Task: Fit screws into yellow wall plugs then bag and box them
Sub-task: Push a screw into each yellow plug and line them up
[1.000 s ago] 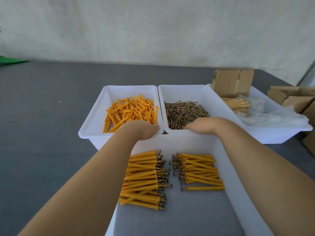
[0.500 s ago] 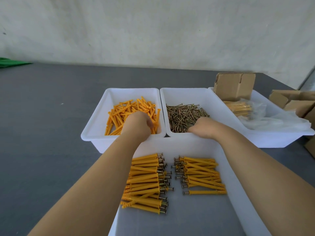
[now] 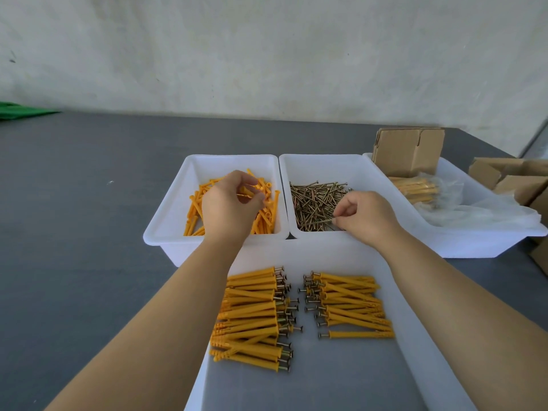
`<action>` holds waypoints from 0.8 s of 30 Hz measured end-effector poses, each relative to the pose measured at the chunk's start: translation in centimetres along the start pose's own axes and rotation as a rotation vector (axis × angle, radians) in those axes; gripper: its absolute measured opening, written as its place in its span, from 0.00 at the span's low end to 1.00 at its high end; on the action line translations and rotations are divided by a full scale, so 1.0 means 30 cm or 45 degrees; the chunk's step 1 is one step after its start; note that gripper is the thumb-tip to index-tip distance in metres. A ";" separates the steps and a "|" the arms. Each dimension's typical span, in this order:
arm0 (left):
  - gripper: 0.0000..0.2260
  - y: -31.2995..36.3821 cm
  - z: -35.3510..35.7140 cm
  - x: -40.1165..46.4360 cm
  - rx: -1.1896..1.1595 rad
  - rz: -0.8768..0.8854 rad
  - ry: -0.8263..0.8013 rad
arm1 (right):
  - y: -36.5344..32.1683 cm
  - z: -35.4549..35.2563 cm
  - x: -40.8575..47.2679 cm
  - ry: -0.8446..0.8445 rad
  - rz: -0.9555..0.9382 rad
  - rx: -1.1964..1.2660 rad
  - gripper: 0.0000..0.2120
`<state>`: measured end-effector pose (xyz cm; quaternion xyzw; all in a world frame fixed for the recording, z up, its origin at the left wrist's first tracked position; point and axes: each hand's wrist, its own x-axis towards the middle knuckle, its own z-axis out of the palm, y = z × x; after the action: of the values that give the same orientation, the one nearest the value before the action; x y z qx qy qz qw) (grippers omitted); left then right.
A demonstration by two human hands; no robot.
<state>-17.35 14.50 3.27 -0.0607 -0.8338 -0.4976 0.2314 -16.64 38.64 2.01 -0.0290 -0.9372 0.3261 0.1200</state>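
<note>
head view looks down on a dark grey tabletop [image 3: 74,232] set against a pale, mottled plaster wall [image 3: 267,54]; no brand, label or writing can be read on anything here. a scrap of green material [image 3: 20,110] shows at the far left edge.

the left hand [image 3: 229,203] hangs over the white plastic tub of loose yellow wall plugs [image 3: 267,215], its fingers curled and its thumb and forefinger pinching one yellow plug [image 3: 247,194]. the right hand [image 3: 366,216] reaches into the neighbouring white plastic tub of brass-coloured screws [image 3: 311,200], fingers bent, with thumb and fingertips pinching a single screw [image 3: 321,222] that lies roughly level above the heap.

nearer the person, a large white plastic tray [image 3: 415,366] holds two stacks of yellow plugs with screws already fitted: a left stack [image 3: 252,318] with screw heads pointing right and a right stack [image 3: 351,304] with heads pointing left, a narrow gap between them.

to the right, a third white tub [image 3: 474,241] carries clear plastic bags [image 3: 489,212], one bag of assembled plugs [image 3: 415,189], and a folded brown cardboard box [image 3: 407,151] standing upright at its far end. more brown cardboard boxes [image 3: 510,179] lie at the right edge of the tabletop.
</note>
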 end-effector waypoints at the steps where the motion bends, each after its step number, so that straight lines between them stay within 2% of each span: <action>1: 0.09 0.001 0.002 -0.002 -0.049 0.000 -0.015 | 0.001 0.002 -0.004 0.059 -0.015 0.050 0.12; 6: 0.08 0.008 0.022 -0.013 -0.230 0.003 -0.140 | -0.017 -0.007 -0.005 0.365 -0.056 0.429 0.06; 10: 0.12 0.022 0.029 -0.021 -0.375 0.032 -0.190 | -0.040 -0.011 -0.014 0.411 -0.003 0.870 0.04; 14: 0.16 0.050 0.023 -0.023 -0.362 0.135 -0.015 | -0.058 -0.014 -0.020 0.428 -0.003 0.962 0.03; 16: 0.16 0.068 0.020 -0.024 -0.498 0.083 -0.031 | -0.067 -0.014 -0.021 0.461 -0.019 0.954 0.03; 18: 0.15 0.082 0.023 -0.036 -0.624 -0.047 -0.251 | -0.075 -0.012 -0.022 0.491 -0.028 0.948 0.04; 20: 0.16 0.094 0.036 -0.058 -0.671 -0.176 -0.563 | -0.083 -0.007 -0.023 0.499 -0.029 0.970 0.04; 22: 0.16 0.101 0.053 -0.080 -0.603 -0.200 -0.803 | -0.091 -0.005 -0.024 0.530 -0.028 1.015 0.05; 24: 0.17 0.109 0.060 -0.094 -0.533 -0.188 -0.932 | -0.095 -0.005 -0.024 0.582 -0.028 1.061 0.05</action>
<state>-14.36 18.04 3.92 -0.2190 -0.7439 -0.6171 -0.1332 -15.85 36.39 3.75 -0.0396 -0.6764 0.6584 0.3278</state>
